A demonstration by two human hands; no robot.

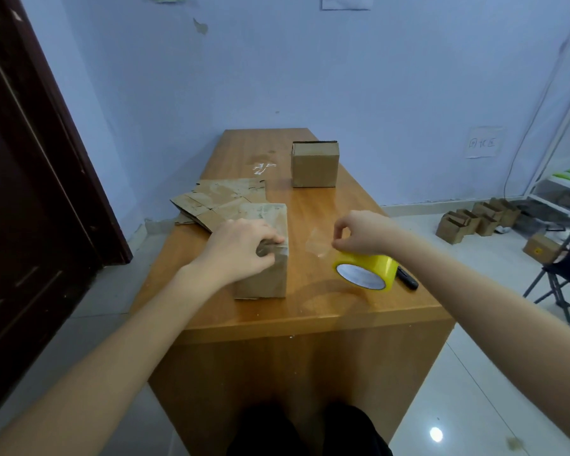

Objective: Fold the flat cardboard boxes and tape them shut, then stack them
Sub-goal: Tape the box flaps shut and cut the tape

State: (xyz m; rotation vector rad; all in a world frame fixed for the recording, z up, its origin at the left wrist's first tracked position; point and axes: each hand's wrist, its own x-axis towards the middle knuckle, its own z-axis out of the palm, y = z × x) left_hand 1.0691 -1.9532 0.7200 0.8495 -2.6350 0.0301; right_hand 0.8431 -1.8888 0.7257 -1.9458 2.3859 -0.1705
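Observation:
A folded cardboard box (pixel 266 278) stands on the wooden table (pixel 326 311) near its front left. My left hand (pixel 244 248) rests on the box's top, fingers curled over the near right corner. To its right, my right hand (pixel 359 235) pinches the free end of a clear tape strip (pixel 316 245) pulled from the yellow tape roll (pixel 366 271), which lies on the table beneath that hand. Several flat cardboard boxes (pixel 218 202) lie in a loose pile behind the box. Another folded box (pixel 315 164) stands upright farther back on the table.
A black marker (pixel 407 278) lies just right of the tape roll. A dark door (pixel 30 159) is at the left. Small cardboard boxes (pixel 474 220) sit on the floor at the right, near a folding chair (pixel 563 284) and a white shelf (pixel 560 179).

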